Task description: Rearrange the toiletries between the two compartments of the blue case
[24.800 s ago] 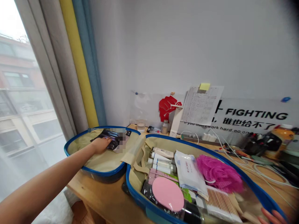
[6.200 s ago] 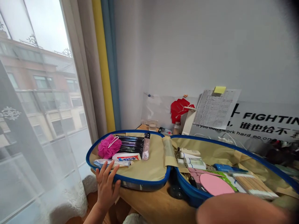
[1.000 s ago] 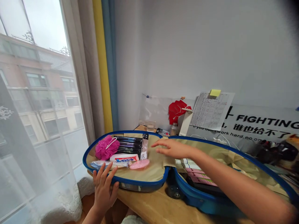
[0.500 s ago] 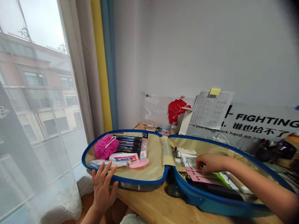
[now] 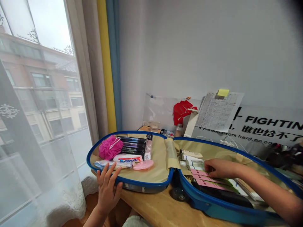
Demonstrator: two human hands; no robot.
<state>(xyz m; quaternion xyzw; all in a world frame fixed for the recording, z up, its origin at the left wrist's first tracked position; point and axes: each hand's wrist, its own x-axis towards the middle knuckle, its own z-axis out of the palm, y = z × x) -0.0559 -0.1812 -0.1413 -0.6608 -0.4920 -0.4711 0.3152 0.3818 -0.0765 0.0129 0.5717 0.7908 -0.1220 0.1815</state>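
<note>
A blue suitcase lies open on a wooden desk. Its left half holds a pink bath sponge, a dark flat pack, a toothpaste box, a plastic packet and a pink oval pad. My left hand rests open on that half's front rim, fingers spread. My right hand reaches into the right half, fingers curled down onto pink flat packets beside white tubes. Whether it grips one I cannot see.
The wooden desk runs along a white wall. Behind the case stand a small jar, a red fist sign, a printed sheet and a banner. Cables and dark clutter fill the right. Curtains and a window are left.
A second ago my right hand hovered over the hinge after leaving the pink pad in the left half. It has since moved into the right half, onto the pink packets.
</note>
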